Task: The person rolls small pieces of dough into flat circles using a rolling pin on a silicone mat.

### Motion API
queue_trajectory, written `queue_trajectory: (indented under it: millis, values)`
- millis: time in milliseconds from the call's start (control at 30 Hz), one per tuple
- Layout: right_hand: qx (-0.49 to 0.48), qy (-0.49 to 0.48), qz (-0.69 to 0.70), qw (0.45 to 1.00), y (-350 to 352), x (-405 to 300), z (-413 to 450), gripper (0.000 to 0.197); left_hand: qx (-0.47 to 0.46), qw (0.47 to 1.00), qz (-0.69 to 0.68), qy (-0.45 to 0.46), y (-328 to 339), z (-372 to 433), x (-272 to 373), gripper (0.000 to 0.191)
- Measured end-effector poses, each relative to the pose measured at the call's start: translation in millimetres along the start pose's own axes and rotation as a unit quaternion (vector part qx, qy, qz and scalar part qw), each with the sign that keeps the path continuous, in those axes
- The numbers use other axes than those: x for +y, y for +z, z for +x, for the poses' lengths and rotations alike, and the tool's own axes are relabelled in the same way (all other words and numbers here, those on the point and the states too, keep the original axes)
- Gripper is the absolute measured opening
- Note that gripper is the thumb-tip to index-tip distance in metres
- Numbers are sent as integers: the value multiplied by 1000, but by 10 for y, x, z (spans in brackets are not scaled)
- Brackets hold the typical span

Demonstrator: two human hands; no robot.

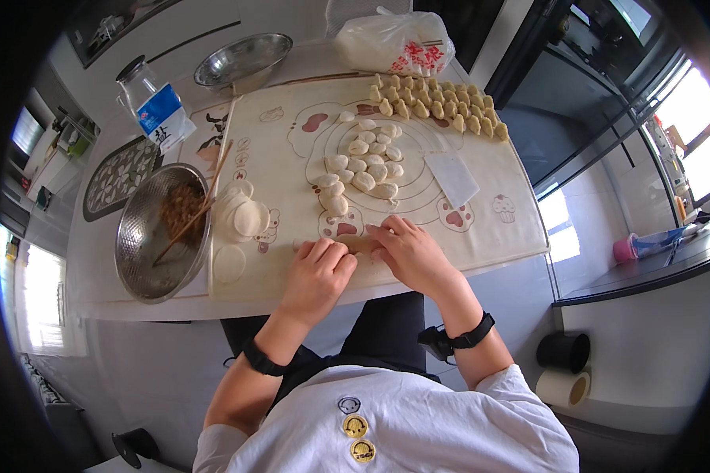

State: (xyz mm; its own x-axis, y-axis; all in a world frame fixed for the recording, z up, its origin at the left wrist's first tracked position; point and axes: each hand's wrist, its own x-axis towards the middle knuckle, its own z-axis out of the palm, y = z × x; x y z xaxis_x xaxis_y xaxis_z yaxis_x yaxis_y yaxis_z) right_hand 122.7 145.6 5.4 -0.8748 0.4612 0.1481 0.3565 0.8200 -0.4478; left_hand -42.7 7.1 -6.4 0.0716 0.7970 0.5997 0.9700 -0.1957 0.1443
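Note:
My left hand (320, 271) curls over what looks like a short wooden rolling pin (355, 243), low on the printed dough mat (284, 145). From the other side, the fingers and thumb of my right hand (413, 253) close on the same pin. The hands hide most of it, and any dough beneath cannot be made out. Just beyond them lie several floured dough pieces (364, 181). A white plastic scraper (451, 179) rests to their right. Round flat wrappers (242, 213) overlap in a pile left of my hands, with a single wrapper (229, 263) nearer the edge.
At left, a steel bowl (131, 260) holds brown filling (183, 213) and chopsticks (183, 236). Behind it stand a salt bag (163, 115) and a glass jug (136, 83). Rows of folded dumplings (438, 103) fill the far right, near a plastic bag (393, 44) and an empty basin (245, 62).

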Motion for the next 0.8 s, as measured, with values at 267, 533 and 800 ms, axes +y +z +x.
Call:
queue_trajectory:
  millis: [267,533,800]
  values:
    - [52,43,-43,997,13,65,185,36,-82,996,-5,-28,-78,-79,-1,14]
    - [68,26,-7,997,76,145,268,38,-137,974,-2,-180,-142,-33,203,24]
    - [145,32,26,989,-106,272,73,25,-96,986,-20,-132,58,80,263,30]
